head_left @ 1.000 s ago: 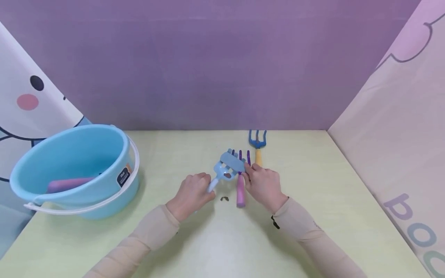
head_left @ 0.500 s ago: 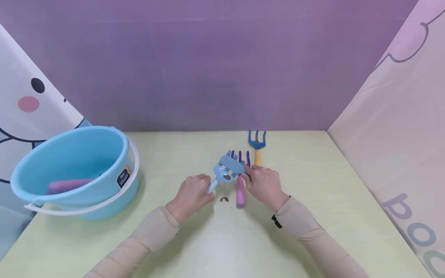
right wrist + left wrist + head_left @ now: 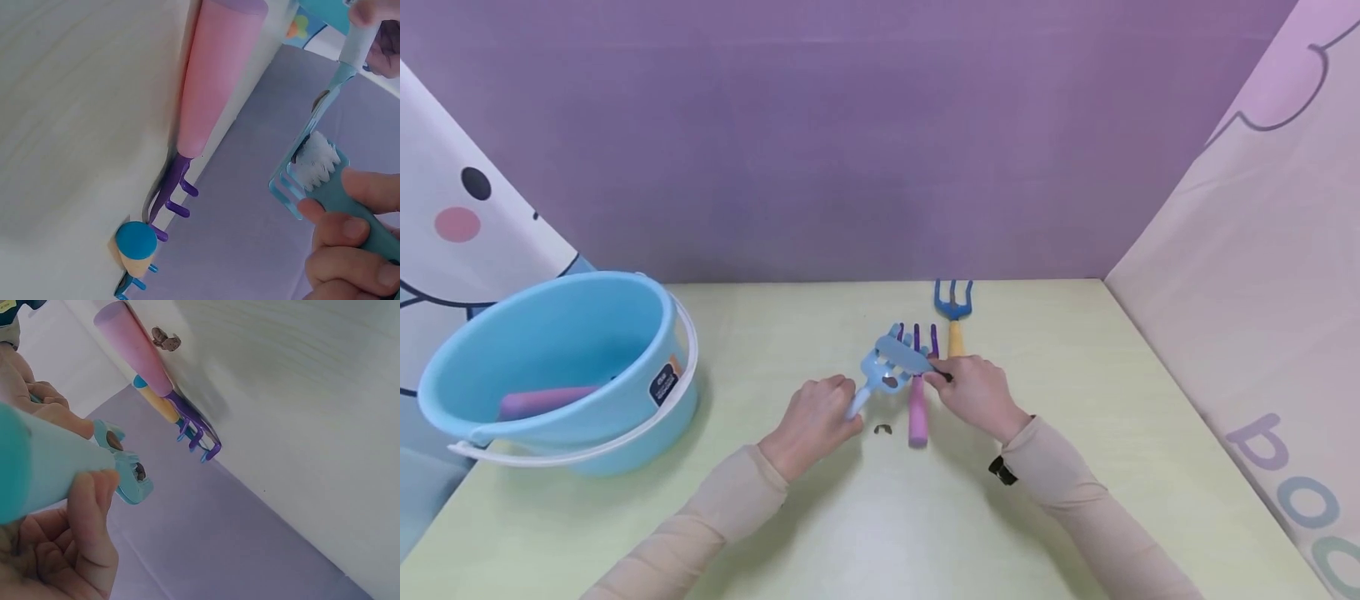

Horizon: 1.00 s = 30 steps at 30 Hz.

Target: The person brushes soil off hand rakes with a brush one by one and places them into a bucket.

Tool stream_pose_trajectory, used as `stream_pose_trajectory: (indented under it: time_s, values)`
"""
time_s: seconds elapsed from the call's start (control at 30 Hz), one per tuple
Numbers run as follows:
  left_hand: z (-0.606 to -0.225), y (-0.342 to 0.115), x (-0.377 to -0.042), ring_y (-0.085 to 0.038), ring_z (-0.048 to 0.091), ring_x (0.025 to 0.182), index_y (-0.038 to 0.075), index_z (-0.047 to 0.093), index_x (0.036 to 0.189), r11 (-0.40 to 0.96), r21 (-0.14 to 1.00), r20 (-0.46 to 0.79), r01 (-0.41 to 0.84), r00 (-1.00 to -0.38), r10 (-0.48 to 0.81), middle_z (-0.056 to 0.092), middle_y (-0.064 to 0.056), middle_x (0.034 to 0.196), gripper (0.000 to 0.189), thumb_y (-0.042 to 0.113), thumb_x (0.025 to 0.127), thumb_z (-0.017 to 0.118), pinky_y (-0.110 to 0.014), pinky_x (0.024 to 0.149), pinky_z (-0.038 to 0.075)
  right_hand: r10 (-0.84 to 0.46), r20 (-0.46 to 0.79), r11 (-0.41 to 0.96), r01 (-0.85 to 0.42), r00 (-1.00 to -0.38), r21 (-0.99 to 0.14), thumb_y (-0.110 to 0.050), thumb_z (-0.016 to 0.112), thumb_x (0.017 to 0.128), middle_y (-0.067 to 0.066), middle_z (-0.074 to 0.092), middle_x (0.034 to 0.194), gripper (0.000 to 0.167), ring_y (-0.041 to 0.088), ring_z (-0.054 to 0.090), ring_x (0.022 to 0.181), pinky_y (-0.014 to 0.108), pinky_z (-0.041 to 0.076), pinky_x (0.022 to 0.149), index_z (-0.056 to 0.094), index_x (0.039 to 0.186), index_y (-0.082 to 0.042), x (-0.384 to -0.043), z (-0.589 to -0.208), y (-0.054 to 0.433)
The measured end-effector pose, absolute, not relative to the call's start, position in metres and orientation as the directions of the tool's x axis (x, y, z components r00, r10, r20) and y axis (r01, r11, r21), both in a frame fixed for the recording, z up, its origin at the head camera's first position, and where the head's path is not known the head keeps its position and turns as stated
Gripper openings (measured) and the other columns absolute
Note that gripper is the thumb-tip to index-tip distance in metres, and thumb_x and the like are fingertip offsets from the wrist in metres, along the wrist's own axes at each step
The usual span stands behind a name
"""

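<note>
Bucket left | pink-handled fork below | left grip holds blue rake | right grip, brush

The bucket stands left of the held rake.

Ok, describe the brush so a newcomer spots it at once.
Start at the big blue bucket and move rightward to the left hand, which holds a light-blue rake above the table. The teal brush is in the right hand, angled over the rake. White bristles, seen in the right wrist view, set it apart from the pronged rake.
</note>
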State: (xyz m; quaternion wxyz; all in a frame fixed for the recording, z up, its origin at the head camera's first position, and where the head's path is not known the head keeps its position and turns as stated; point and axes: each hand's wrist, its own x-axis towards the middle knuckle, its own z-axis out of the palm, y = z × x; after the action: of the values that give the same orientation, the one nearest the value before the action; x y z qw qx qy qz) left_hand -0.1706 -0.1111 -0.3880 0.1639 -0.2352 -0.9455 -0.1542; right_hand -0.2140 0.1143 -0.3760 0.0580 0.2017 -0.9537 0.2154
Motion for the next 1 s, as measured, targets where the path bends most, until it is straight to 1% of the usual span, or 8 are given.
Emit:
stream_pose_trajectory:
  time_s: [0.13, 0.33, 0.57, 0.87, 1.0]
  values:
    - [-0.3875, -0.1104, -0.1708, -0.006, 0.030, 0.045, 0.011, 0.045, 0.059, 0.843, 0.225, 0.375, 0.489, -0.842, 0.388, 0.036, 0.003, 0.054, 0.021, 0.005, 0.067, 0.064, -0.016, 0.035, 0.025, -0.355, 0.151, 0.814, -0.384, -0.923, -0.435, -0.025, 0.060, 0.087, -0.004, 0.040, 0.050, 0.029, 0.007, 0.030, 0.040, 0.021, 0.026, 0.037, 0.067, 0.111, -0.010, -0.2145, -0.3742, 0.1152]
    - [-0.3887, -0.1105, -0.1717, -0.006, 0.029, 0.045, 0.011, 0.044, 0.059, 0.846, 0.205, 0.378, 0.493, -0.837, 0.396, 0.035, 0.003, 0.054, 0.021, 0.004, 0.066, 0.063, -0.015, 0.034, 0.025, -0.359, 0.108, 0.819, -0.369, -0.927, -0.440, -0.025, 0.061, 0.086, -0.003, 0.048, 0.056, 0.030, 0.009, 0.034, 0.042, 0.023, 0.029, 0.038, 0.067, 0.111, -0.009, -0.2151, -0.3738, 0.1146]
    - [-0.3883, -0.1106, -0.1728, -0.007, 0.030, 0.045, 0.011, 0.044, 0.059, 0.856, 0.204, 0.364, 0.475, -0.849, 0.384, 0.036, 0.003, 0.054, 0.021, 0.006, 0.067, 0.063, -0.016, 0.035, 0.026, -0.370, 0.081, 0.825, -0.367, -0.926, -0.430, -0.025, 0.061, 0.086, -0.003, 0.040, 0.053, 0.031, 0.010, 0.035, 0.044, 0.023, 0.029, 0.039, 0.066, 0.113, -0.009, -0.2144, -0.3741, 0.1117]
    - [-0.3899, -0.1110, -0.1726, -0.007, 0.030, 0.046, 0.011, 0.044, 0.060, 0.859, 0.193, 0.357, 0.474, -0.850, 0.389, 0.036, 0.002, 0.055, 0.021, 0.006, 0.067, 0.063, -0.016, 0.035, 0.026, -0.394, 0.092, 0.810, -0.392, -0.915, -0.436, -0.027, 0.062, 0.086, -0.003, 0.038, 0.051, 0.032, 0.009, 0.033, 0.042, 0.025, 0.029, 0.040, 0.066, 0.112, -0.008, -0.2123, -0.3729, 0.1106]
    - [-0.3906, -0.1113, -0.1724, -0.006, 0.030, 0.045, 0.010, 0.045, 0.061, 0.860, 0.178, 0.354, 0.478, -0.847, 0.397, 0.037, 0.002, 0.056, 0.021, 0.006, 0.068, 0.065, -0.016, 0.035, 0.026, -0.406, 0.080, 0.793, -0.394, -0.910, -0.465, -0.026, 0.061, 0.086, -0.003, 0.039, 0.051, 0.032, 0.008, 0.032, 0.042, 0.024, 0.029, 0.039, 0.066, 0.111, -0.007, -0.2136, -0.3728, 0.1123]
